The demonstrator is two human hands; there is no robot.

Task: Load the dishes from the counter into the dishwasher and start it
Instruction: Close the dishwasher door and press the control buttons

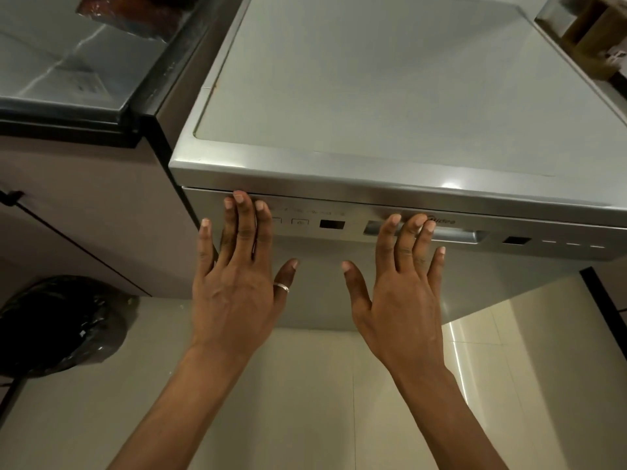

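Reaching forward with both arms: left hand [234,279] and right hand [403,290], each flat and spread, holding nothing.

Left hand: fingers straight and fanned. The longer fingertips lie at the top edge of the dishwasher [390,79] door [315,286], over the left end of the control strip. There is a ring [281,287] on the thumb.

Right hand: fingers straight, a little apart, tips over the left end of the recessed handle [468,236]. Thumb points inward toward the other thumb.

Cannot tell whether either palm actually bears on the door.

Dishwasher: silver, standing directly ahead, door shut. Between the hands the strip shows a small button [300,222] and a dark display window [331,224]. A second dark window [516,240] sits right of the handle.

Surroundings: a beige cabinet [84,215] just beside the machine on the left, under a glossy counter [68,72]. A black bin bag [57,323] sits on the pale tile floor [305,401] below the cabinet. A wooden object [590,39] stands at upper right, details unclear.
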